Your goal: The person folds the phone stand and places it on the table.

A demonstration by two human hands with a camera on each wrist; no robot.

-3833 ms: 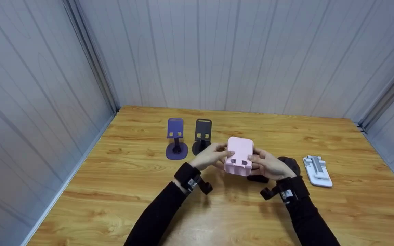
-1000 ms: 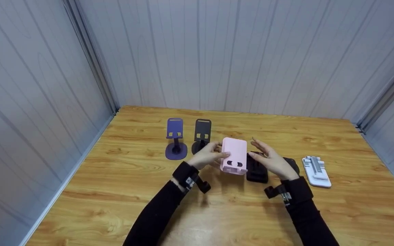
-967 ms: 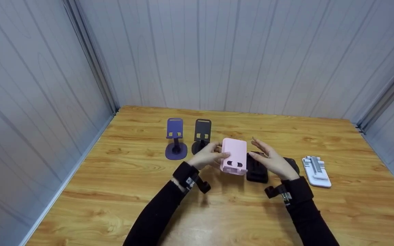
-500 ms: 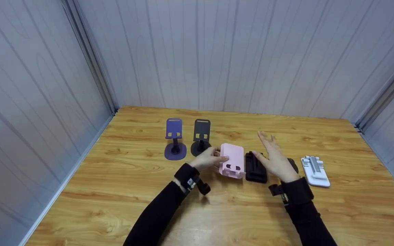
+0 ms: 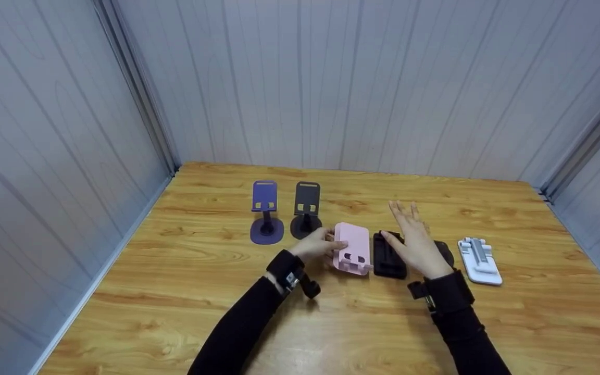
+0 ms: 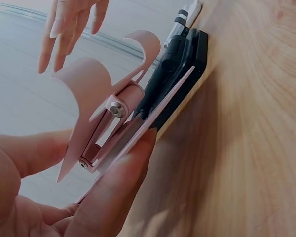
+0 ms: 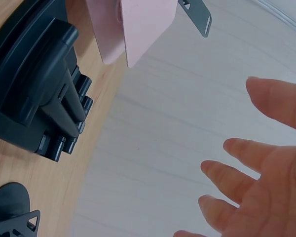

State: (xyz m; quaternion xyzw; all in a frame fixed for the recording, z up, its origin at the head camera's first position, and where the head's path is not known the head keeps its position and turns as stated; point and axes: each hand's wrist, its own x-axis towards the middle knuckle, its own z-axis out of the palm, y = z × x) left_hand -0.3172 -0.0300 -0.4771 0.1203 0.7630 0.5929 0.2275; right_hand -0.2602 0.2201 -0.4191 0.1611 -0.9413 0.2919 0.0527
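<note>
Plates (image 7: 148,24) of the pink stand (image 5: 354,240) look thin, stiff and smooth: expect light, maybe slippery, scratch-prone. Hold it by the long edges, fingers out of the hinge (image 6: 130,96). It's mid-table (image 5: 175,286), just left of the black folded stand (image 5: 387,263); can't tell if it touches wood. Your left hand (image 5: 314,245) pinches its left edge; your right hand (image 5: 419,245) is empty, fingers spread. Left wrist view shows the screw head (image 6: 117,109) and the gap between 2 plates; head view shows neither, just 2 cutouts near the near edge.
</note>
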